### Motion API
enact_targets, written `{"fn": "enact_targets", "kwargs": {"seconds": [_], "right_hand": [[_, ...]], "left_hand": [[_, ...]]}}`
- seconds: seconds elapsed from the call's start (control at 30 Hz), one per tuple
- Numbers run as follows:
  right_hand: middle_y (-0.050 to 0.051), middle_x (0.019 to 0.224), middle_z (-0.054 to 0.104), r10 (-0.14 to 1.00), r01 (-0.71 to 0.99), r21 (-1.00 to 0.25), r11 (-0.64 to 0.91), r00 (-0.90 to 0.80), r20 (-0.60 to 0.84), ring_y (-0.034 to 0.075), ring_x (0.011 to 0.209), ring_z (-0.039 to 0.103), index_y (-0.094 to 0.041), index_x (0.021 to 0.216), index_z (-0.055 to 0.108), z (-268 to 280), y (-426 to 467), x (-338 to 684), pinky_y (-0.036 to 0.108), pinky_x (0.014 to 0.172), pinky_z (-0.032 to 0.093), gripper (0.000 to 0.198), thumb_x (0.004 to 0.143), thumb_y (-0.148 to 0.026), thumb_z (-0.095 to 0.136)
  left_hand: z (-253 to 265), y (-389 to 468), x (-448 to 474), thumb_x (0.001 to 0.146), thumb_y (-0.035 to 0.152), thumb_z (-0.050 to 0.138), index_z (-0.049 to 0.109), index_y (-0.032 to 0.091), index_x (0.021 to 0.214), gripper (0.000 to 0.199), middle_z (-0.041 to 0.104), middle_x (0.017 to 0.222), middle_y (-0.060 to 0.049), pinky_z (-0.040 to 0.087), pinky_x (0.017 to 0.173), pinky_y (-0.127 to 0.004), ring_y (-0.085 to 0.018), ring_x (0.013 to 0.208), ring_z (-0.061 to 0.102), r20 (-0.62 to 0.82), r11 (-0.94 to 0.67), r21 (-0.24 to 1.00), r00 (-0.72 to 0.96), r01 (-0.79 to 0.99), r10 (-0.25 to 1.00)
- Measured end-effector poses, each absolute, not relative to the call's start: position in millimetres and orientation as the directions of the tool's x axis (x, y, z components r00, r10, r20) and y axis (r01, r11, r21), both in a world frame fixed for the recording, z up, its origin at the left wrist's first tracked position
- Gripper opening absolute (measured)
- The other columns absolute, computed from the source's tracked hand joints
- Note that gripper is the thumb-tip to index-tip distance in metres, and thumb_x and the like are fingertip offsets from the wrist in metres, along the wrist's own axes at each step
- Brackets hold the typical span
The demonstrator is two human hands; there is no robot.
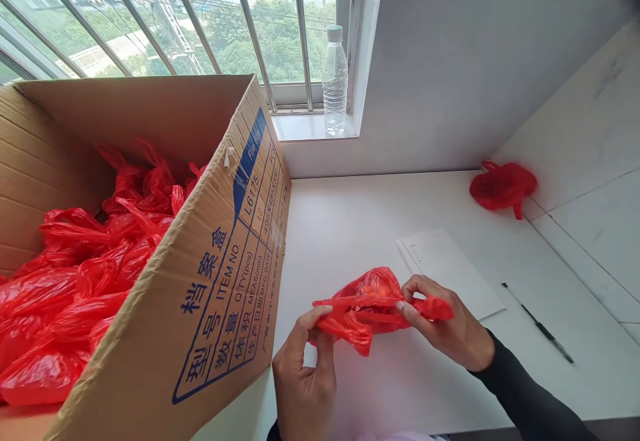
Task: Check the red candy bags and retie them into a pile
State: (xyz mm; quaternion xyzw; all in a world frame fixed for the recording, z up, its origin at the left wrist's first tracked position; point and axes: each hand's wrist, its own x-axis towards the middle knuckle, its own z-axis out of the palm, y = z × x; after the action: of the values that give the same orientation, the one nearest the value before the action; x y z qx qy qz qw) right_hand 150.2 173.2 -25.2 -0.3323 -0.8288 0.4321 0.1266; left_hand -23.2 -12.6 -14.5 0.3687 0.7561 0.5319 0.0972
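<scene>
A red plastic bag (pixel 375 287) is stretched between my two hands just above the white table. My left hand (pixel 306 367) pinches the bag's left edge between thumb and fingers. On the other side my right hand (pixel 445 321) grips a twisted end of the same bag. Something orange-red shows faintly through the film; its kind cannot be made out. To the left stands a large open cardboard box (pixel 240 281) holding several knotted red plastic bags (pixel 95 274).
The white table (pixel 340 221) carries a sheet of paper (pixel 455 274), a pen (pixel 540 324) and another red bag (pixel 504 187) by the tiled wall. A clear plastic bottle (pixel 335 84) stands on the windowsill (pixel 305 127) before a barred window.
</scene>
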Motion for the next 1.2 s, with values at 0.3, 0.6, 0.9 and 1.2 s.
{"fn": "enact_targets", "kwargs": {"seconds": [0.3, 0.6, 0.9, 1.2], "right_hand": [[0.001, 0.09, 0.065, 0.728, 0.324, -0.915, 0.24, -0.683, -0.051, 0.015, 0.069, 0.06, -0.026, 0.089, 0.061, -16.9, 168.1, 140.6, 0.028, 0.062, 0.048, 0.025, 0.098, -0.048, 0.052], [0.0, 0.082, 0.068, 0.756, 0.244, -0.913, 0.329, -0.647, 0.099, 0.015, 0.075, 0.067, -0.029, 0.098, 0.067, -11.5, 164.8, 135.0, 0.023, 0.066, 0.057, 0.018, 0.097, -0.043, 0.056], [0.003, 0.093, 0.072, 0.8, 0.279, -0.93, 0.241, -0.6, 0.027, 0.019, 0.086, 0.069, -0.026, 0.093, 0.071, -14.0, 165.3, 138.0, 0.026, 0.074, 0.059, 0.022, 0.096, -0.044, 0.059], [0.0, 0.101, 0.078, 0.815, 0.219, -0.957, 0.19, -0.578, 0.03, 0.018, 0.095, 0.073, -0.03, 0.101, 0.075, -6.1, 161.1, 134.4, 0.022, 0.082, 0.06, 0.019, 0.094, -0.042, 0.062]], "left_hand": [[-3.1, -17.4, -20.9, 0.095, 0.018, 0.056, 0.067, 0.034, 0.116, 0.029, 0.074, 0.106, 0.002, 0.056, 0.086, -0.023, -0.016, 0.099, 0.071, 0.185, 0.086, 0.935, -0.679, 0.345, 0.71], [-11.6, 2.2, -7.9, 0.083, 0.037, 0.075, 0.047, 0.023, 0.103, 0.037, 0.057, 0.099, -0.005, 0.052, 0.074, -0.033, -0.021, 0.088, 0.062, 0.371, 0.241, 0.716, -0.649, 0.655, 0.664], [2.4, -12.3, -9.3, 0.091, 0.037, 0.06, 0.05, 0.026, 0.104, 0.019, 0.055, 0.101, -0.002, 0.049, 0.078, -0.025, -0.017, 0.09, 0.059, 0.035, 0.244, 0.956, -0.89, 0.163, 0.455], [22.6, -2.5, 8.2, 0.082, 0.048, 0.071, 0.054, 0.026, 0.095, 0.031, 0.058, 0.067, 0.006, 0.042, 0.058, -0.023, -0.013, 0.057, 0.05, -0.152, 0.312, 0.95, -0.863, 0.006, 0.481]]}}
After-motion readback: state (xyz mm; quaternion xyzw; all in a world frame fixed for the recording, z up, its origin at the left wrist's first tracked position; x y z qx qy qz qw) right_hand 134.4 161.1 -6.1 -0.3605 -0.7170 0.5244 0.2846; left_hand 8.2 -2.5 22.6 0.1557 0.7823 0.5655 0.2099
